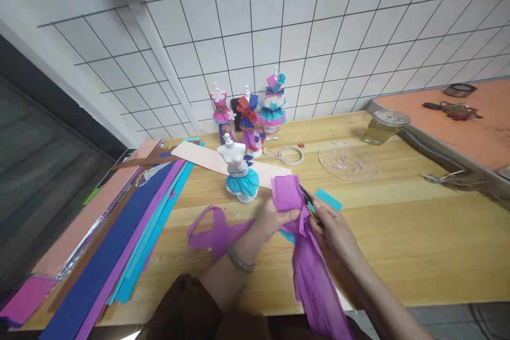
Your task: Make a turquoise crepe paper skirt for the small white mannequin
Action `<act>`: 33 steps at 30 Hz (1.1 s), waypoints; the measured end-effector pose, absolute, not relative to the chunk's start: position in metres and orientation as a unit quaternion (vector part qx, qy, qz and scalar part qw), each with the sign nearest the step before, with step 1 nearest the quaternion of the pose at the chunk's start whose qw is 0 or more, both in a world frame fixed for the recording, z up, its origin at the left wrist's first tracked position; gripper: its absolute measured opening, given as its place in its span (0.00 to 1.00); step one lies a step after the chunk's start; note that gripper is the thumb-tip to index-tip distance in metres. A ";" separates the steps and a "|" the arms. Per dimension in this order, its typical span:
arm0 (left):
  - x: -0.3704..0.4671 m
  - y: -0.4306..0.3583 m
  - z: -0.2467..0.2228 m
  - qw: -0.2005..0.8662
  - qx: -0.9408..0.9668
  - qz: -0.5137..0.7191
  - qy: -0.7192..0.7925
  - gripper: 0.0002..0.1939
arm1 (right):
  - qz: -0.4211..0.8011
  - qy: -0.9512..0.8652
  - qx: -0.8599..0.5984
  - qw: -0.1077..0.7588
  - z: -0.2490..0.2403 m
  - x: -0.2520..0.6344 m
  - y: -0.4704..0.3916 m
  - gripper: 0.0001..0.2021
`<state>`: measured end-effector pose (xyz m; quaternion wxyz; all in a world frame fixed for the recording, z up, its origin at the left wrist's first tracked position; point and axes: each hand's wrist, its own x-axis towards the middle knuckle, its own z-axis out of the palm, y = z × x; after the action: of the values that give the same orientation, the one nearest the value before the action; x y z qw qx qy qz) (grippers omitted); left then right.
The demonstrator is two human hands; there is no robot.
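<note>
My left hand [274,218] is closed on a folded stretch of purple crepe paper [287,194], its thumb lying across the front. In my right hand [329,223] is a pair of scissors [309,204] with dark blades and some yellow on the handle. The blades lie against the right edge of the purple paper. From there a long purple tail hangs over the table's front edge, and another purple strip [219,234] lies looped under my left forearm. Just beyond my hands stands a small white mannequin [232,155] with a turquoise skirt [243,183].
Folded crepe paper strips [115,234] in several colours cover the left side. Dressed mannequins [273,101] stand near the tiled wall. A tape roll [290,155], a clear plate [348,163] of small beads and a lidded glass cup [385,126] are farther right, beside an orange surface [446,127].
</note>
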<state>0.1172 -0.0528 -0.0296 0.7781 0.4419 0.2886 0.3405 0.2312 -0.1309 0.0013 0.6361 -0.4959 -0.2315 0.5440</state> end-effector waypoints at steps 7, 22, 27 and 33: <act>0.114 -0.047 -0.013 0.791 0.329 0.438 0.271 0.24 | 0.538 -0.273 -0.523 0.603 -0.004 0.231 -0.132 0.18; 0.118 -0.050 -0.018 0.758 0.360 0.468 0.279 0.27 | 0.564 -0.235 -0.493 0.620 0.001 0.225 -0.132 0.28; 0.120 -0.054 -0.021 0.784 0.361 0.413 0.291 0.23 | 0.556 -0.217 -0.501 0.627 0.009 0.223 -0.133 0.31; 0.121 -0.059 -0.023 0.781 0.381 0.381 0.315 0.24 | 0.560 -0.227 -0.510 0.612 0.005 0.227 -0.133 0.31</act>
<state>0.1207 -0.0585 -0.0228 0.7814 0.3810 0.3154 0.3805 0.2271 -0.1326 0.0054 0.6120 -0.5105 -0.2267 0.5599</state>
